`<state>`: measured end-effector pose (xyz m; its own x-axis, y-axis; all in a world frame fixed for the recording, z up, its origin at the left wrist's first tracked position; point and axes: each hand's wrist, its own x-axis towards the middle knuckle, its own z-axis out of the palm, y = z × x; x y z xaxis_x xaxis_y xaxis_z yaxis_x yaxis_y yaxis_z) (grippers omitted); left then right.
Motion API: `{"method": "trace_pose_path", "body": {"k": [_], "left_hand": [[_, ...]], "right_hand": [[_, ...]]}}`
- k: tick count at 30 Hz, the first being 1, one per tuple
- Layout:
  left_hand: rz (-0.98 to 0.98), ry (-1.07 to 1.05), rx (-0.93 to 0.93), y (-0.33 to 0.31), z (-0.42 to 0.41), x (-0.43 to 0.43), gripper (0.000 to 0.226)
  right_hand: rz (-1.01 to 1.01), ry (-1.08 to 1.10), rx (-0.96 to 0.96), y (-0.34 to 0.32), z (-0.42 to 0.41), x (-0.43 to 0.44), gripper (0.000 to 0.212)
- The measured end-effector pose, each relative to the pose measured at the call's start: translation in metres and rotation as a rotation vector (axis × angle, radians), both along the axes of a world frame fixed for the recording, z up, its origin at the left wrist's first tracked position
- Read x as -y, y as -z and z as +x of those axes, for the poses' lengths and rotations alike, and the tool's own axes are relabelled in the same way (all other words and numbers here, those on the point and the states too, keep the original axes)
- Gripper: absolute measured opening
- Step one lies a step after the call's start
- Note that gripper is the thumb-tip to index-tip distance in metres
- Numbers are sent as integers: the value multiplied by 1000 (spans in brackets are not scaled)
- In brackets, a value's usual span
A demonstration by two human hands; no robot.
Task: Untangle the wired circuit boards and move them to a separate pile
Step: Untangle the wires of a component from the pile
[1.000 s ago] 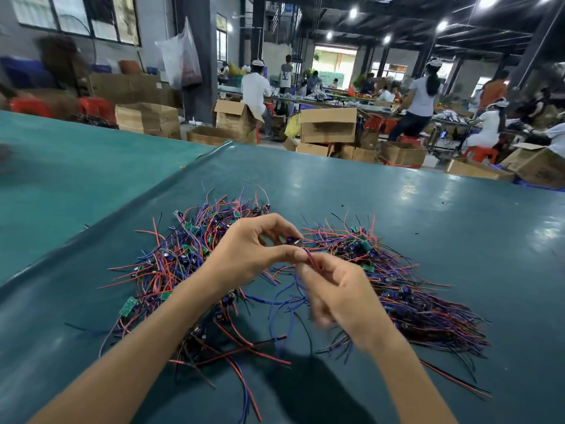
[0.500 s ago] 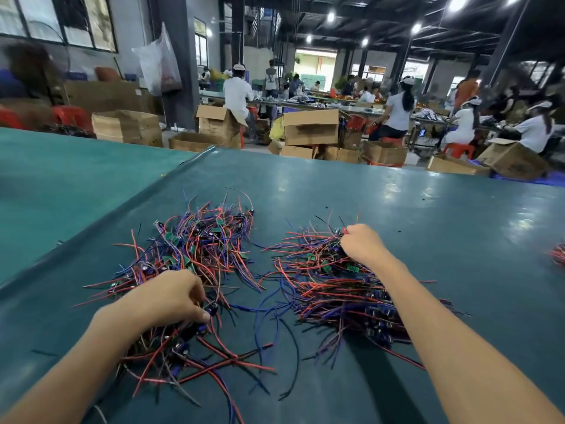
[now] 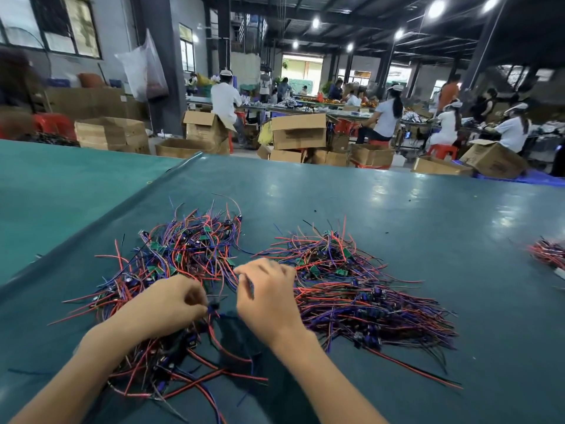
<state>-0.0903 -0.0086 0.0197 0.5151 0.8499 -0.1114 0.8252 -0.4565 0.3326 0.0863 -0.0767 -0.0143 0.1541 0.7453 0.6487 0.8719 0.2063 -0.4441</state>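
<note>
A tangled pile of wired circuit boards point(image 3: 183, 255), small green boards with red, blue and black leads, lies at the left on the dark green table point(image 3: 397, 215). A second pile of the same boards point(image 3: 351, 289) lies to its right, wires more aligned. My left hand point(image 3: 171, 304) sits at the near edge of the tangled pile, fingers curled, pinching a small dark wired board point(image 3: 214, 306). My right hand point(image 3: 269, 295) hovers between the piles, thumb and fingers pinching blue wires by its fingertips.
A third small bundle of wires point(image 3: 547, 252) lies at the table's right edge. A raised fold in the table cover point(image 3: 101, 221) runs diagonally at the left. Beyond the far edge stand cardboard boxes point(image 3: 299, 131) and seated workers point(image 3: 385, 117).
My right hand came back from the far side of the right pile to the gap between piles. My left hand shifted right and now pinches a board at the tangled pile's edge.
</note>
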Motion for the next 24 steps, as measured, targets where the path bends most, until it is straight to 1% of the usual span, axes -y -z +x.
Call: {"method": "trace_pose_path", "body": {"k": [2, 3, 5, 6, 8, 9, 10, 13, 15, 17, 19, 21, 24], "left_hand": [[50, -40, 218, -4, 4, 2, 8], [11, -57, 390, -8, 7, 4, 8], [-206, -60, 766, -18, 16, 14, 3], [-301, -52, 904, -23, 21, 19, 3], [-379, -19, 1038, -30, 30, 29, 10], [-391, -4, 1072, -32, 35, 32, 11], [-398, 7, 1092, -33, 39, 34, 13], [-405, 12, 1076, -30, 49, 39, 16], [-418, 29, 1049, -24, 54, 40, 14], [-425, 59, 1005, -18, 57, 42, 20], [-423, 70, 954, -13, 59, 45, 29], [-421, 51, 931, -8, 61, 48, 25], [-429, 29, 962, -3, 59, 50, 20]], "right_hand": [[71, -13, 3, 15, 1, 7, 22], [103, -27, -19, 23, 3, 11, 24], [121, -112, -180, 31, 4, 20, 27], [128, -160, -260, 32, 5, 23, 27], [172, -219, -371, 30, 7, 29, 23], [193, -243, -430, 27, 8, 32, 21], [199, -266, -528, 24, 8, 33, 19], [157, -376, -1026, 13, 13, 34, 24], [89, -445, -1280, 6, 21, 35, 29], [14, -496, -1362, 2, 27, 36, 30], [-15, -520, -1359, 1, 31, 37, 25], [-26, -501, -1331, 0, 34, 39, 21], [-16, -441, -1335, -3, 36, 37, 21]]}}
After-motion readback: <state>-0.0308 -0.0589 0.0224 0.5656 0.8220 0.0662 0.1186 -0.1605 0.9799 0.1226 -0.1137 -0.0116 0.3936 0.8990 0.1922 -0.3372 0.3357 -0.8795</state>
